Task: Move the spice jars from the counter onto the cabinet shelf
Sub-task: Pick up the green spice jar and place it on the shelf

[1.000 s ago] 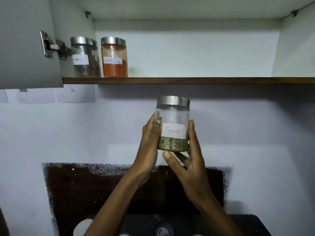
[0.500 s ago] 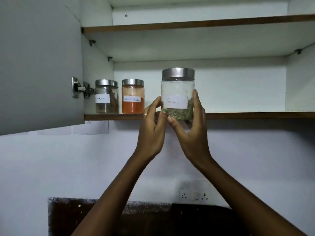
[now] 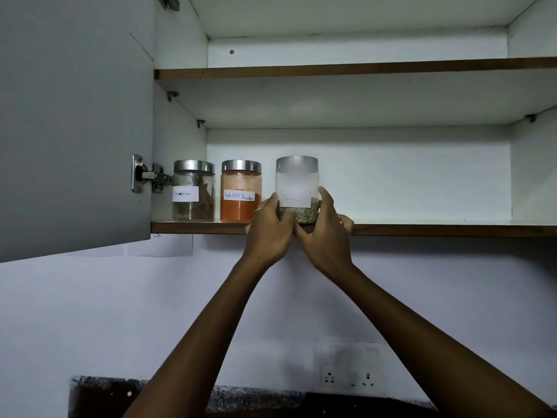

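Reaching up with both arms. Left hand [image 3: 269, 229] and right hand [image 3: 327, 233] cupping the lower half of the fennel jar [image 3: 297, 190], fingers [image 3: 326, 197] curled and pressed against its sides, thumbs meeting under the front. Fennel jar sitting at the front edge of the lower cabinet shelf [image 3: 422, 229], or just touching down; contact under the base hidden by the hands.

Probably light: only a shallow layer of green-brown seed at the bottom, clear above. Likely hard, smooth, breakable walls, so slippery; gripping low on the body around the label, not by the steel lid, looking safest.

Just left of the left fingers, nearly touching: red chilli powder jar [image 3: 241, 191], filled almost to the lid with orange powder. Farther left: cinnamon jar [image 3: 193, 190], holding brown sticks, next to the door hinge [image 3: 144, 175]. Right of the right fingers: bare shelf.
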`<state>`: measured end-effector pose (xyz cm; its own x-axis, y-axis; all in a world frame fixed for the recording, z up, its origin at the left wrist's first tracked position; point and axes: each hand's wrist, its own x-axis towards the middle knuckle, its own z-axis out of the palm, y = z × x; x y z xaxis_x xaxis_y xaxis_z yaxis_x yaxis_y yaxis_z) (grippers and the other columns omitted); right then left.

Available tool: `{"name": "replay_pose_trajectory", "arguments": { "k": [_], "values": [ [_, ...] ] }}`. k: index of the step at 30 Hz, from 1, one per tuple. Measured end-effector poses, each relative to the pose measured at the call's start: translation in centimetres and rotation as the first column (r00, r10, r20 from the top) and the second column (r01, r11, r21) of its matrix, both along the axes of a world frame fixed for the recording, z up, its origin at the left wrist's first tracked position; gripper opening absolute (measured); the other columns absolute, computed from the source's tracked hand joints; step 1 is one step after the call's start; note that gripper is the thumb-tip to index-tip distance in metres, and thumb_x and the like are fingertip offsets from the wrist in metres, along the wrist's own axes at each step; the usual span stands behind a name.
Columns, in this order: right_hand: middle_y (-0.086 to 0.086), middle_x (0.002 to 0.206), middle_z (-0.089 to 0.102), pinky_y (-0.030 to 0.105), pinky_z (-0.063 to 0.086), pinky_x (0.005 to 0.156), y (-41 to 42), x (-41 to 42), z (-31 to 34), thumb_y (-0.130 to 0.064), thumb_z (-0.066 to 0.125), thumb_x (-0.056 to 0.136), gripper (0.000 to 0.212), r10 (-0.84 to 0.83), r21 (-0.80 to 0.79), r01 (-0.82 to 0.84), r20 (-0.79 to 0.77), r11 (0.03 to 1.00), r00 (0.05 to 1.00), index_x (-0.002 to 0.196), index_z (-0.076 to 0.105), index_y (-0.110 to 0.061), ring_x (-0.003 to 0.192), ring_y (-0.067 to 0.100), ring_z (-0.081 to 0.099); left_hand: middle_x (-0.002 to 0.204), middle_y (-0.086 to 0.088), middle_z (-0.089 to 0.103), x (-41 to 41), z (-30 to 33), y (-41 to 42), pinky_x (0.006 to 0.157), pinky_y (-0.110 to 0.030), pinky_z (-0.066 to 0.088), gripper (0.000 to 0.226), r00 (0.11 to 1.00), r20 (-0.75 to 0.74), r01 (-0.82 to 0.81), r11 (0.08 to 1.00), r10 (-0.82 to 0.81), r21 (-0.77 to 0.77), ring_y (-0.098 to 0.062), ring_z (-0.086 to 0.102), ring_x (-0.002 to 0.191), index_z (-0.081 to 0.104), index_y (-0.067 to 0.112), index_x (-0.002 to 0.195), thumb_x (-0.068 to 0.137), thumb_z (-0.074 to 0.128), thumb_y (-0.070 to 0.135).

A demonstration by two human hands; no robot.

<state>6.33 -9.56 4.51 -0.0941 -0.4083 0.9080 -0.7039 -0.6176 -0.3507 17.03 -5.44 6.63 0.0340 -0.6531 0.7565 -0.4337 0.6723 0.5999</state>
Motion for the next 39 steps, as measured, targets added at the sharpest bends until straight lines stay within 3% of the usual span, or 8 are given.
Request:
{"name": "replay_pose_trajectory", "arguments": {
  "k": [8,13,21,25,29,32,34,39],
  "values": [
    [0.0,0.098,0.066,0.033,0.02,0.085,-0.4,0.6,2.0,-0.04,0.058,0.081,0.042,-0.132,0.203,0.136,-0.033,0.97,0.991,0.112,0.045,-0.015,0.094,0.024,0.061,0.117,-0.006,0.06,-0.5,-1.2,-1.2,0.103,-0.042,0.032,0.027,0.951,0.163,-0.267,0.964,0.263,0.001,-0.024,0.054,0.106,0.05,0.011,0.115,0.096,0.035,0.023],
    [-0.005,0.079,0.054,0.034,0.017,0.08,-0.4,0.5,2.5,-0.037,0.053,0.084,0.033,-0.18,0.247,0.192,-0.073,0.95,0.981,0.106,0.048,-0.013,0.09,0.024,0.061,0.134,-0.013,0.052,-0.9,-1.0,-1.3,0.109,-0.048,0.027,0.041,0.912,0.224,-0.359,0.933,0.344,0.032,-0.028,0.047,0.122,0.043,0.004,0.13,0.098,0.03,0.025],
    [0.002,0.096,0.066,0.034,0.022,0.085,-0.3,0.5,2.7,-0.038,0.056,0.084,0.035,-0.183,0.298,0.193,-0.062,0.935,0.981,0.105,0.049,-0.011,0.096,0.025,0.061,0.138,-0.016,0.048,-1.1,-0.9,-1.6,0.11,-0.047,0.028,0.046,0.893,0.249,-0.394,0.918,0.376,0.029,-0.031,0.043,0.126,0.038,0.0,0.136,0.099,0.03,0.026],
    [0.003,0.096,0.065,0.034,0.026,0.089,0.0,0.3,2.2,-0.041,0.063,0.08,0.046,-0.129,0.254,0.133,-0.034,0.958,0.991,0.107,0.044,-0.01,0.096,0.026,0.062,0.131,-0.014,0.055,-0.9,-2.0,-1.8,0.107,-0.046,0.033,0.042,0.938,0.123,-0.319,0.945,0.325,-0.071,-0.029,0.05,0.117,0.046,-0.001,0.131,0.097,0.036,0.021],
    [0.009,0.131,0.055,0.035,0.021,0.109,0.5,-0.7,0.5,-0.039,0.068,0.08,0.075,-0.07,0.121,0.074,-0.031,0.99,0.997,0.137,0.035,-0.005,0.123,0.023,0.049,0.147,-0.008,0.043,-0.2,-4.5,-1.4,0.12,-0.038,0.01,0.047,0.95,0.045,-0.297,0.938,0.309,-0.178,-0.021,0.034,0.138,0.04,0.007,0.142,0.098,0.042,0.023],
    [0.012,0.146,0.042,0.033,0.01,0.116,1.6,-1.6,-1.7,-0.021,0.062,0.086,0.066,-0.069,-0.007,0.068,-0.121,0.998,0.99,0.142,0.033,-0.002,0.138,0.023,0.035,0.144,-0.005,0.047,0.1,-6.9,-0.5,0.117,-0.031,0.008,0.047,0.953,0.043,-0.278,0.922,0.3,-0.269,-0.017,0.036,0.138,0.043,0.01,0.141,0.095,0.047,0.02],
    [0.014,0.145,0.043,0.033,0.015,0.115,2.5,-2.2,-3.6,-0.01,0.059,0.085,0.056,-0.043,-0.07,0.032,-0.165,0.997,0.985,0.137,0.041,-0.002,0.139,0.025,0.034,0.136,-0.004,0.055,0.0,-8.5,0.3,0.115,-0.033,0.016,0.043,0.958,0.059,-0.249,0.912,0.282,-0.325,-0.018,0.046,0.13,0.051,0.011,0.134,0.092,0.049,0.019],
    [0.011,0.113,0.065,0.022,0.031,0.089,5.3,-4.1,-10.8,-0.006,0.054,0.08,0.029,-0.075,-0.069,0.062,-0.211,0.996,0.975,0.108,0.064,-0.006,0.11,0.026,0.058,0.118,0.001,0.065,-1.2,-14.0,2.4,0.099,-0.032,0.029,0.029,0.964,0.12,-0.189,0.932,0.235,-0.311,-0.018,0.058,0.111,0.064,0.018,0.115,0.088,0.051,0.02]
  ]
}}
